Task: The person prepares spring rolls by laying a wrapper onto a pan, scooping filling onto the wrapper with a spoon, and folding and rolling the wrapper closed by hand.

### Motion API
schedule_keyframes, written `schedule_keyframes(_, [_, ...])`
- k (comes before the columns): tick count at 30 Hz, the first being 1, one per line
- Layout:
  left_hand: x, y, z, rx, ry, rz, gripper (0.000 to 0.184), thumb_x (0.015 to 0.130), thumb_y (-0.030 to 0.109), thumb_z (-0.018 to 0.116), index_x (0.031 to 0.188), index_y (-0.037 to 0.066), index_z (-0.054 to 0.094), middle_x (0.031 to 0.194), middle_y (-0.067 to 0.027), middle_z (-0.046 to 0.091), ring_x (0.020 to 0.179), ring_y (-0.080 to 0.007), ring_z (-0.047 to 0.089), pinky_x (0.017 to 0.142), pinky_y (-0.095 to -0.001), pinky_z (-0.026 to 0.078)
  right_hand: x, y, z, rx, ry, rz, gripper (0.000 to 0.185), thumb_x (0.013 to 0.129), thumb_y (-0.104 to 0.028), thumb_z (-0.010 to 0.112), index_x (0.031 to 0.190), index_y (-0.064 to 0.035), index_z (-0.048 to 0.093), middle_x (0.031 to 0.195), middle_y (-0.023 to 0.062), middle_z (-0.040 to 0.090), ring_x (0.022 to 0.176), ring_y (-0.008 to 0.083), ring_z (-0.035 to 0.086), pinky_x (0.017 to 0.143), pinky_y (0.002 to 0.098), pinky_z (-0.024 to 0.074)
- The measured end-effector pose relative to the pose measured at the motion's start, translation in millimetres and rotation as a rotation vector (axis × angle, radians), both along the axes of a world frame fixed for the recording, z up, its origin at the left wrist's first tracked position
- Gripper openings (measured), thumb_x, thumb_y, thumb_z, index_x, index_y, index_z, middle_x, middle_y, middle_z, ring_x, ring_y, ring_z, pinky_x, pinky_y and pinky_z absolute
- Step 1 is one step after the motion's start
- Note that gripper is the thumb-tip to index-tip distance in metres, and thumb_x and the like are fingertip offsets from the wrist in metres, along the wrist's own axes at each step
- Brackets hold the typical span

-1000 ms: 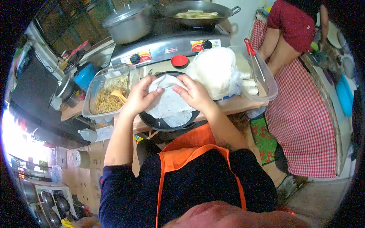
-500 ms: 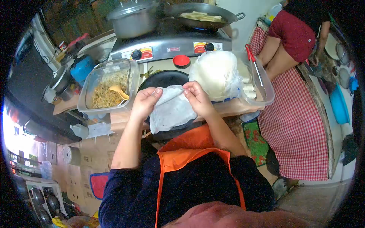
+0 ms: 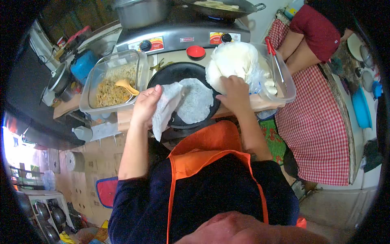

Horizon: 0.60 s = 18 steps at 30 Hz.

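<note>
My left hand (image 3: 146,105) pinches a thin white wrapper sheet (image 3: 164,107), which hangs down over the left side of a round black pan (image 3: 162,74). Another round, translucent wrapper (image 3: 196,101) lies flat in that pan. On the right, my right hand (image 3: 235,94) rests against the lower front of a clear plastic bag (image 3: 233,59) with pale, whitish contents. Its thumb stands apart from the fingers, and the fingertips are partly lost against the bag.
A plastic tub (image 3: 87,103) of noodle-like filling with an orange spoon (image 3: 128,86) stands left. Another tub (image 3: 288,91) holds white rolls and red-handled tongs (image 3: 273,51). Behind are a red bowl (image 3: 196,52), a stove (image 3: 183,30) and a frying wok (image 3: 243,10). Another person (image 3: 315,32) stands right.
My right hand has let go of the wrapper and moved right to the bag. The left hand keeps its sheet and has shifted left, revealing the wrapper lying in the pan.
</note>
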<state>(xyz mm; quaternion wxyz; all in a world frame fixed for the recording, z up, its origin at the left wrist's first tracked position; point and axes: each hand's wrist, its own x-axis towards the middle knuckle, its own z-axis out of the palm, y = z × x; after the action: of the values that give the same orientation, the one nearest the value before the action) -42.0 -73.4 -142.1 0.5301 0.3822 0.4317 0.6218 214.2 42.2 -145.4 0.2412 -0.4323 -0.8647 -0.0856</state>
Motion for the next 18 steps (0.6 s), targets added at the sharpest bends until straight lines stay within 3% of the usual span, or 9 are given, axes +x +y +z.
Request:
schedule_keyframes(4, [-2,11,4,0.026,-0.064,0.013,0.038,0.087,0.037,0.048,0.093,0.001,0.058,0.083,-0.0057,0.062,0.072,-0.0136,0.058,0.067,-0.0262,0.045,16,11,-9,0.155,-0.076,-0.113,0.064,0.067,-0.025,0.068,0.123,-0.0154,0.040,0.093,0.0095,0.057,0.095,0.0283,0.053,0.079,0.0423,0.0402])
schedule_keyframes(6, [-6,22,4,0.019,-0.085,0.014,0.039,0.088,0.038,0.047,0.096,0.001,0.057,0.085,-0.0065,0.062,0.073,-0.0146,0.058,0.067,-0.0268,0.046,18,11,-2,-0.397,-0.266,-0.271,0.072,0.069,-0.022,0.066,0.131,-0.0182,0.031,0.099,0.0116,0.057,0.097,0.0268,0.054,0.082,0.0423,0.0393])
schedule_keyframes(11, [-5,59,15,-0.003,-0.169,0.068,0.044,0.089,0.040,0.043,0.104,0.000,0.052,0.092,-0.0091,0.060,0.079,-0.0176,0.059,0.070,-0.0301,0.048,23,0,-8,-0.357,-0.333,-0.203,0.070,0.071,-0.021,0.065,0.131,-0.0180,0.029,0.099,0.0126,0.057,0.094,0.0262,0.055,0.081,0.0419,0.0391])
schedule_keyframes(16, [-14,95,24,0.121,-0.267,-0.124,0.032,0.081,0.017,0.058,0.107,0.001,0.051,0.100,-0.0121,0.059,0.090,-0.0234,0.059,0.080,-0.0359,0.048,27,-8,2,-0.443,-0.261,-0.226,0.068,0.069,-0.022,0.066,0.130,-0.0172,0.034,0.102,0.0123,0.055,0.098,0.0277,0.053,0.082,0.0425,0.0383])
schedule_keyframes(18, [-17,104,25,0.132,-0.400,-0.147,0.031,0.082,0.017,0.057,0.107,0.001,0.051,0.101,-0.0123,0.059,0.089,-0.0235,0.059,0.080,-0.0360,0.049,31,-13,-1,-0.150,-0.136,-0.135,0.066,0.068,-0.023,0.066,0.127,-0.0170,0.038,0.107,0.0113,0.052,0.099,0.0286,0.050,0.082,0.0435,0.0377])
